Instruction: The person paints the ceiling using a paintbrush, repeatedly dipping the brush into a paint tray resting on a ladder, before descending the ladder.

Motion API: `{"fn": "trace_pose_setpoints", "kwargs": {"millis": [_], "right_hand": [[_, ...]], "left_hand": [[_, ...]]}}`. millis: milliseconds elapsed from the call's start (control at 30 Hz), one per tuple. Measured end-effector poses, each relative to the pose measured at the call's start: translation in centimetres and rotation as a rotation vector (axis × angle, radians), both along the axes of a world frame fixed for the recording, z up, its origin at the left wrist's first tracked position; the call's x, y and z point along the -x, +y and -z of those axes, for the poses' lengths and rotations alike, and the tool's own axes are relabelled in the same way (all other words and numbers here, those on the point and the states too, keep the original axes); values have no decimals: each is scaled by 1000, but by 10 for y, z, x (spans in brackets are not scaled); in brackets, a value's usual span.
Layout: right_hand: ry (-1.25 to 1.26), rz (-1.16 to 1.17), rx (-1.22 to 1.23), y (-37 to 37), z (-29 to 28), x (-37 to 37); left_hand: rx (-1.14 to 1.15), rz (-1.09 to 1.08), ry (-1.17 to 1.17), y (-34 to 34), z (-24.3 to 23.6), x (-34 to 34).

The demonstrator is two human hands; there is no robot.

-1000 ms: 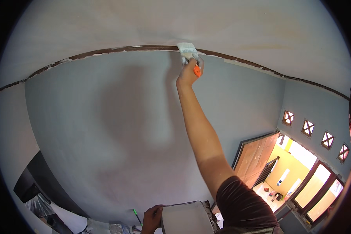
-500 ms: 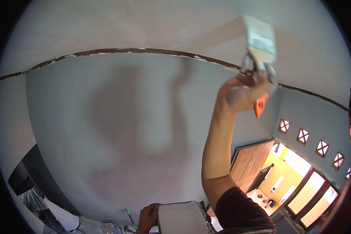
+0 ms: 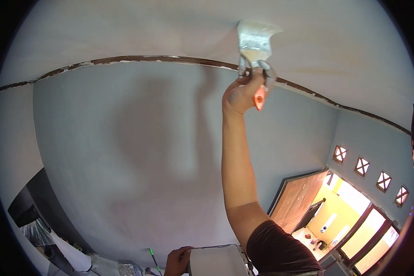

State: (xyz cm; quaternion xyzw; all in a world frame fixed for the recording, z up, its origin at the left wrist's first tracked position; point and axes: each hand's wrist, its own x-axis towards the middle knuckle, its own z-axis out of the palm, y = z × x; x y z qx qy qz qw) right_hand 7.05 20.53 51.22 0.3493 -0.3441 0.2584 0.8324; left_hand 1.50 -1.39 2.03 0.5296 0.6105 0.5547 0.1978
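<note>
Wide paintbrush (image 3: 254,43) is just above the brown trim strip (image 3: 170,59) in this view, pale bristles touching the ceiling (image 3: 124,30) & splayed to the R; orange handle end sticks out below the trim. R hand (image 3: 249,88) has it, fingers closed round the handle, pale smears on them. Hand + handle block a short bit of trim, & the bare forearm (image 3: 238,152) hides a band of the blue-grey wall (image 3: 78,129) below it. Soft dark shadow (image 3: 142,124) also falls on that wall, under the trim.

Well below trim, at bottom of view: rect. tray (image 3: 212,247), pale inside (can't tell if paint or bare bottom). L hand (image 3: 178,262) is at its L side, fingers bent over the rim, gripping it. Green-tipped stick (image 3: 152,254) is also far below trim, nr that hand.

Below trim's R part: open wooden door (image 3: 301,195), lower part hidden by dark sleeve (image 3: 280,248); 4 small X-barred vents (image 3: 362,166); bright windows (image 3: 370,241) lower down.

Below trim's L end: dark panel (image 3: 50,207), clear plastic (image 3: 36,233) & white sheet (image 3: 71,253), all low down.
</note>
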Motion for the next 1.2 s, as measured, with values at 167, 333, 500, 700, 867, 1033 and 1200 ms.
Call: {"fn": "trace_pose_setpoints", "kwargs": {"millis": [167,333,500,700,867,1033,1200], "right_hand": [[-168,-13,262,64,11,42],[-325,-86,457,72,14,46],[-206,-89,458,25,-15,15],[-53,-83,86,-87,-16,-65],[354,119,-189,-133,-5,-138],[346,123,-221,-77,-28,-166],[204,45,-61,-22,-20,-130]], "left_hand": [[-58,21,193,-5,-14,-5],[16,3,-114,-5,-11,-6],[-8,15,29,4,1,2],[-38,14,-47,11,25,5],[-46,45,-40,11,32,7],[136,60,-120,7,19,2],[79,14,-38,1,3,-2]]}}
